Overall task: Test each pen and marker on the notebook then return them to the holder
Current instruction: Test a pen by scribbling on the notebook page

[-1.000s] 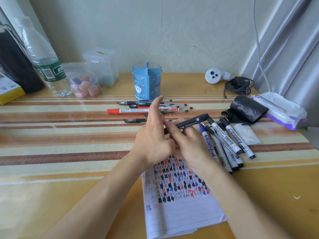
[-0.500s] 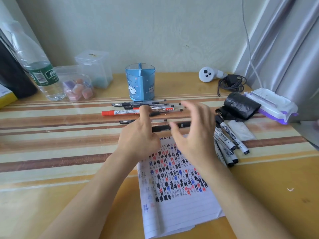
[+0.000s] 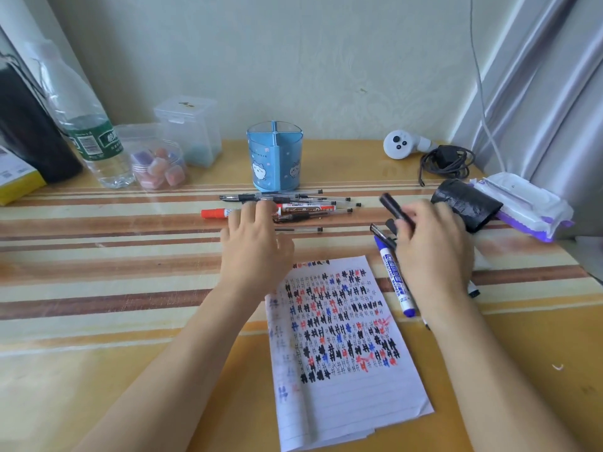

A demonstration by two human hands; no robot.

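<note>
The notebook (image 3: 352,396) lies open in front of me, its page covered with black, red and blue marks. My right hand (image 3: 434,252) grips a black marker (image 3: 393,208) above a group of markers, of which a blue whiteboard marker (image 3: 396,282) shows beside the page. My left hand (image 3: 256,246) hovers with relaxed fingers over the near edge of a pile of pens (image 3: 310,207) and a red marker (image 3: 217,213). The blue pen holder (image 3: 274,156) stands behind the pile and looks empty.
A water bottle (image 3: 88,132), a jar of cubes (image 3: 158,166) and a clear box (image 3: 187,132) stand at the back left. A white controller (image 3: 399,145), a cable (image 3: 447,163), a black pouch (image 3: 463,203) and a wipes pack (image 3: 525,207) lie at the right.
My hands have come apart. The right hand carried the black marker to the right, over the marker group. The left hand moved forward to the pen pile.
</note>
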